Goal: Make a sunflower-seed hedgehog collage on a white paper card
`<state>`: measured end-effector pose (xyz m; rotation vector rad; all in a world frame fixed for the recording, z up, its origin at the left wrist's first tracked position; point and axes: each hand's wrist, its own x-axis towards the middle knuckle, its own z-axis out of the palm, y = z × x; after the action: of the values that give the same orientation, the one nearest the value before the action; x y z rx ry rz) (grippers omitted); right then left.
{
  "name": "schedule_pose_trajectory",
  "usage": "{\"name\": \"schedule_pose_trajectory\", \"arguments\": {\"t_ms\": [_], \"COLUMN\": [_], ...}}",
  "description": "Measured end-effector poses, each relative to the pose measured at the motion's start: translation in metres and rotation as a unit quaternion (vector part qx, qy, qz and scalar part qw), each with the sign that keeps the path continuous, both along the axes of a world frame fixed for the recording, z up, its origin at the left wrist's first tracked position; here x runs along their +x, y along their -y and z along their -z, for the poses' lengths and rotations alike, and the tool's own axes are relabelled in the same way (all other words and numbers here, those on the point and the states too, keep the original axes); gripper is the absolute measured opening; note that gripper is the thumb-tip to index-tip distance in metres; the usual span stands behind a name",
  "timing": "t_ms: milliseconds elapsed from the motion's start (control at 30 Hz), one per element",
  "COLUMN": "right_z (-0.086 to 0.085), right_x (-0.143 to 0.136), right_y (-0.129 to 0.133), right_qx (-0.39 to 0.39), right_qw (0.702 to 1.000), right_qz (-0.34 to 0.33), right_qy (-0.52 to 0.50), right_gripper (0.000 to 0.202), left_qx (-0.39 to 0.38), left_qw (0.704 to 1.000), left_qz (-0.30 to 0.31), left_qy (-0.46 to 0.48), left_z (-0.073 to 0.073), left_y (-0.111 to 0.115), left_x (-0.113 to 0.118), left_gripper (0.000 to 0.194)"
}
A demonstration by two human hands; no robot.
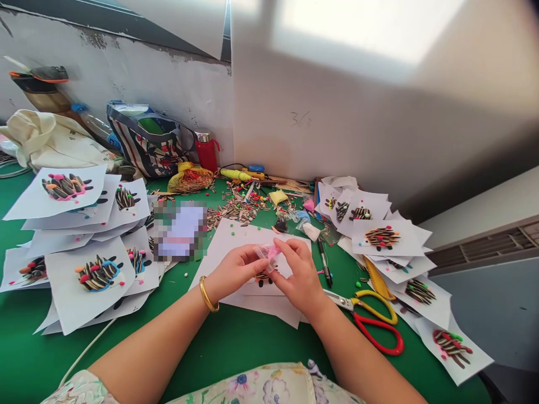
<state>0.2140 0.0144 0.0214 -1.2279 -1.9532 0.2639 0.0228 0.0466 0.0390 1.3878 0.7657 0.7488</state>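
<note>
Both hands meet over white paper sheets [223, 247] in the middle of the green table. My left hand [240, 270], with a gold bangle at the wrist, pinches one side of a small clear plastic bag [263, 259]. Pink clay [273, 251] shows at the bag, where the fingers of my right hand [301, 275] close on it. Whether the clay is inside the bag or partly out, I cannot tell. Below the fingers, a dark seed design on the paper is mostly covered. A black pen [324, 262] and scissors [374, 320] with yellow and red handles lie right of my right hand.
Stacked papers with seed-and-clay figures stand at left [90, 306] and right [381, 224]. Loose striped seeds [240, 207] and colored bits spread behind the sheets. A blurred phone-like object [183, 230] lies left. A red bottle [206, 152] and striped bag [145, 140] stand by the wall.
</note>
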Motion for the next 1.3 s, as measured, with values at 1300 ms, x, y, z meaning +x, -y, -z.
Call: {"name": "schedule_pose_trajectory", "arguments": {"t_ms": [1300], "right_z": [0.004], "right_x": [0.007], "right_y": [-0.007], "right_qx": [-0.066], "right_qw": [0.993], "right_qz": [-0.014], "right_qy": [-0.092], "right_gripper": [0.018], "left_qx": [-0.086], "left_qw": [0.996], "left_qz": [-0.035], "left_qy": [0.016], "left_z": [0.004], "left_y": [-0.005], "left_x": [0.0], "left_gripper": [0.035]}}
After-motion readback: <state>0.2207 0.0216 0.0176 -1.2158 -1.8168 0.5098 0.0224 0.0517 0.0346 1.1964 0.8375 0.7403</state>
